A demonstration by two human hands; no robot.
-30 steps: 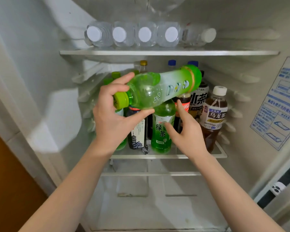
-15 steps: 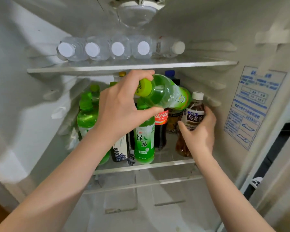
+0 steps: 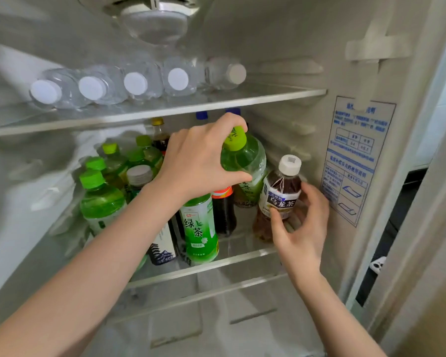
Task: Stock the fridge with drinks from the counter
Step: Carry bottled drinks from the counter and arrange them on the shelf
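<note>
The left hand (image 3: pixel 196 163) curls thumb and fingers round the shoulder of a green-capped green tea bottle (image 3: pixel 251 159), held tilted above the back of the middle shelf (image 3: pixel 242 257). Full and smooth-walled, it probably feels heavy and slick, so a grip just under the cap suits it. Beside it, a brown oolong tea bottle (image 3: pixel 281 197) stands on the shelf, and the right hand (image 3: pixel 303 225) pinches it at the label.

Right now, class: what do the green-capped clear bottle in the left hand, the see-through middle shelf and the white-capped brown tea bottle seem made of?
Green-capped clear bottle: likely thin glossy plastic; green liquid shows through. See-through middle shelf: probably glass or clear plastic; transparent, bright front edge. White-capped brown tea bottle: apparently clear plastic with a printed wrap label; cap looks matte.
</note>
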